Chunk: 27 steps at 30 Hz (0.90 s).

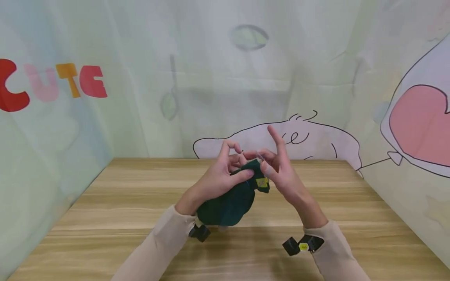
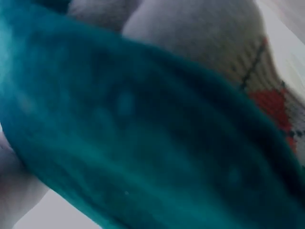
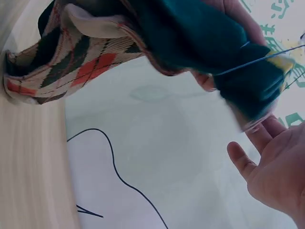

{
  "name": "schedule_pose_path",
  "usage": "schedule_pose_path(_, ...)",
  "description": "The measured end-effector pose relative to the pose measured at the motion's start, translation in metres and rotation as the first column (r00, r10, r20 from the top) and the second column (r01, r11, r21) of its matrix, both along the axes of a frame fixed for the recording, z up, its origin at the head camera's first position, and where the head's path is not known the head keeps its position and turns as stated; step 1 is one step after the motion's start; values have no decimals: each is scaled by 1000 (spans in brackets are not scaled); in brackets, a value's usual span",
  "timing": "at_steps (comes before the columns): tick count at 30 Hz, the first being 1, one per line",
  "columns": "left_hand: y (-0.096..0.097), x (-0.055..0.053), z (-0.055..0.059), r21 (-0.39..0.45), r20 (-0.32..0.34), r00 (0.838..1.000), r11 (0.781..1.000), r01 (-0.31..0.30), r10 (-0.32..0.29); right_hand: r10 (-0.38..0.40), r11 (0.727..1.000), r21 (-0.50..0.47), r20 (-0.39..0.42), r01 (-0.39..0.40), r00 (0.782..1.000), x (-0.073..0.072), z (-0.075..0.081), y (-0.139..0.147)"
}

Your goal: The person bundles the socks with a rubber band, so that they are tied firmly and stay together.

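A dark green soft cloth item (image 1: 226, 207) hangs tilted over the table. Its upper end is narrow and carries a yellow patch (image 1: 262, 182). My left hand (image 1: 219, 173) grips that upper part, thumb across the front. Near the cloth's end is my right hand (image 1: 286, 177), thumb and a bent finger close together, one finger pointing up. A taut blue thread (image 3: 252, 64) crosses the narrow end in the right wrist view; my right hand appears to pinch it. Red, green and cream plaid fabric (image 3: 90, 67) hangs from the item. Grey plush (image 2: 195, 28) shows behind the green in the left wrist view.
The wood-grain table (image 1: 116, 199) stretches under both hands. Printed cloth walls (image 1: 147, 97) with cartoon drawings and letters enclose its back and sides. Dark wrist cameras (image 1: 304, 245) sit at both cuffs.
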<state>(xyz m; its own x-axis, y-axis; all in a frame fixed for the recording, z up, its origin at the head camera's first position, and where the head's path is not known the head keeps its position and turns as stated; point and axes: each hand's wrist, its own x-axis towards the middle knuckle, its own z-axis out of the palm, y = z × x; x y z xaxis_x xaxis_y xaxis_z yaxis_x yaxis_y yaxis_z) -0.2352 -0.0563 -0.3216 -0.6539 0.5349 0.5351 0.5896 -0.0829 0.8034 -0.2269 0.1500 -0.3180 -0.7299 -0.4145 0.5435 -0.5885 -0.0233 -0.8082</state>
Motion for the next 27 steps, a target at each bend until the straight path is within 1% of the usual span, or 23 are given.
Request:
schedule_pose_path(2, 2, 2, 0, -48, -47, 998, 998, -38, 36, -17, 999, 34, -37, 18, 999, 0, 1, -1)
schedule_pose_path(5, 6, 4, -1, -110, -113, 987, 986, -124, 111, -40, 996, 74, -96, 47, 995, -1, 1, -2)
schedule_pose_path(9, 9, 8, -1, -154, -164, 969, 965, -212, 187, -62, 990, 120, -153, 80, 986, 0, -1, -3)
schedule_pose_path(11, 10, 9, -1, -163, -181, 960, 956, -243, 213, -73, 986, 139, -169, 97, 983, 2, -2, -3)
schedule_pose_path(13, 11, 10, -1, -166, -194, 953, 950, -265, 232, -82, 982, 153, -182, 110, 980, 2, -3, -4)
schedule_pose_path(17, 11, 10, -1, -154, -199, 949, 949, -276, 244, -104, 975, 173, -208, 142, 973, 3, -3, -6)
schedule_pose_path(20, 12, 11, -1, -146, -199, 948, 949, -281, 250, -118, 971, 183, -205, 157, 972, 4, -3, -6)
schedule_pose_path(21, 12, 11, -2, -147, -209, 943, 945, -293, 260, -119, 970, 186, -197, 157, 973, 4, -3, -5)
schedule_pose_path(22, 13, 11, -2, -146, -224, 935, 939, -310, 274, -118, 970, 188, -193, 155, 974, 4, -3, -5)
schedule_pose_path(23, 14, 11, -2, -146, -245, 924, 931, -334, 294, -118, 969, 192, -191, 155, 974, 4, -3, -5)
schedule_pose_path(24, 14, 12, -3, -144, -272, 908, 920, -365, 318, -117, 969, 195, -188, 154, 975, 4, -3, -5)
schedule_pose_path(25, 15, 12, -3, -139, -308, 888, 907, -397, 341, -119, 968, 198, -188, 157, 975, 5, -2, -5)
schedule_pose_path(27, 16, 14, -3, -117, -385, 837, 879, -462, 389, -127, 965, 202, -191, 166, 973, 5, -2, -5)
